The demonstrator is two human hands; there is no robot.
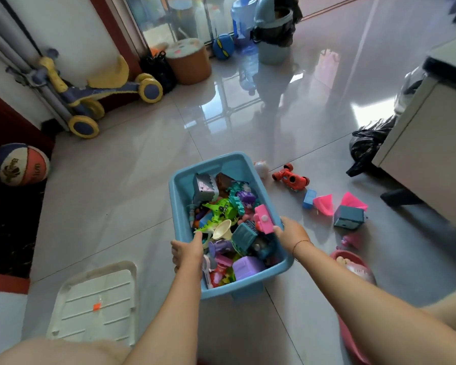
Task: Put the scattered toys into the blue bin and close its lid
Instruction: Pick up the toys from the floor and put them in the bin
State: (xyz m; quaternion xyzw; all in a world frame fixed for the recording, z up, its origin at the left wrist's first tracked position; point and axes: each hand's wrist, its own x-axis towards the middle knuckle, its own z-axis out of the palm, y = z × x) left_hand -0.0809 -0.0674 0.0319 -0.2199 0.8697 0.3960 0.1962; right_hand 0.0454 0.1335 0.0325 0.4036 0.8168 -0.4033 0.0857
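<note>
You're maybe two-thirds through, I'd say. The blue bin [181,191] sits on the floor [111,201] right in front of you, already piled with toys, and both hands are at its sides: left hand [187,250] curled over the left rim, right hand [291,233] at the right rim with its fingers on a pink toy [263,219], though I can't tell if it's actually gripped. Still scattered to the right: a red car [290,178], a blue block [309,198], 2 pink cones [324,204], a teal box [349,217]. The white lid [95,301] lies off to the left, so closing is still ahead.
</note>
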